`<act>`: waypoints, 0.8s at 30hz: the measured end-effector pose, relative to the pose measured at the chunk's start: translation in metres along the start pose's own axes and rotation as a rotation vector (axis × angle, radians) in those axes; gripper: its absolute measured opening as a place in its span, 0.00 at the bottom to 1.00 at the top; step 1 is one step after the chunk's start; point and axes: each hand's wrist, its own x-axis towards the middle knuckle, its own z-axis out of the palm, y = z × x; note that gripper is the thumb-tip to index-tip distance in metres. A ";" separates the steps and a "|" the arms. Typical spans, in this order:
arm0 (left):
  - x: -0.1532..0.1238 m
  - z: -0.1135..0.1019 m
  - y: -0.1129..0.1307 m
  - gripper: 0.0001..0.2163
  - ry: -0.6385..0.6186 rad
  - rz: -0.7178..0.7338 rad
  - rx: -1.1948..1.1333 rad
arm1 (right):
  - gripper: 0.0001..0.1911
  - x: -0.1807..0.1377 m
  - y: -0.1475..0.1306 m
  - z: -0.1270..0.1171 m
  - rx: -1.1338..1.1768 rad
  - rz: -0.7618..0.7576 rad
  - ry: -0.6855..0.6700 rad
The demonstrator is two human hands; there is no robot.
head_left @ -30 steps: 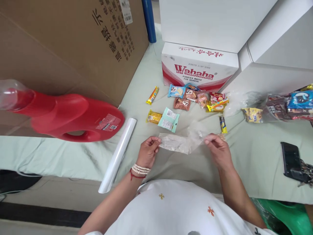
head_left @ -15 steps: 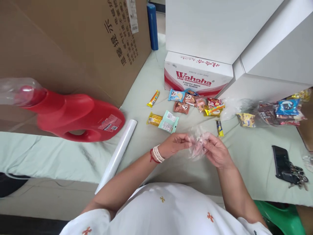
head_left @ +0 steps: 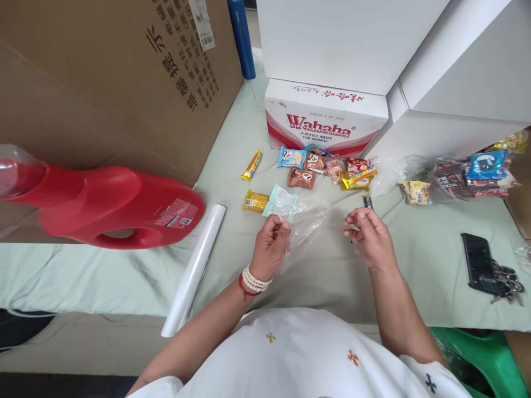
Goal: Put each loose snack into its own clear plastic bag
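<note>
Pinching a clear plastic bag (head_left: 309, 226) in the fingers of the left hand (head_left: 269, 246), above the desk (head_left: 427, 265). Extending just right of those fingers, with long axis slanting away rightward, nearer to these than to the right hand (head_left: 372, 237), with its fingers loosely curled, gripping nothing. Overlapping a teal snack packet (head_left: 279, 200) just beyond the left fingers; too see-through to tell whether touching.
</note>
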 end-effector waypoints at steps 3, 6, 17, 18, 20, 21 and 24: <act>0.002 0.001 0.004 0.21 0.056 -0.080 -0.121 | 0.25 -0.003 0.012 0.015 0.087 0.120 -0.072; 0.005 0.001 0.003 0.23 0.111 -0.152 -0.177 | 0.30 -0.008 0.025 0.028 0.229 0.301 -0.209; 0.012 -0.025 -0.026 0.17 0.322 -0.176 -0.003 | 0.19 -0.009 0.028 0.026 -0.032 0.261 -0.187; 0.011 -0.026 -0.026 0.17 0.324 -0.204 -0.017 | 0.19 -0.008 0.029 0.025 -0.047 0.259 -0.169; 0.011 -0.026 -0.025 0.18 0.312 -0.266 -0.071 | 0.20 -0.006 0.032 0.027 -0.052 0.303 -0.155; 0.010 -0.025 -0.024 0.19 0.302 -0.292 -0.098 | 0.22 -0.005 0.035 0.029 -0.043 0.345 -0.157; 0.008 -0.021 -0.021 0.20 0.287 -0.319 -0.151 | 0.25 -0.003 0.045 0.041 0.003 0.474 -0.161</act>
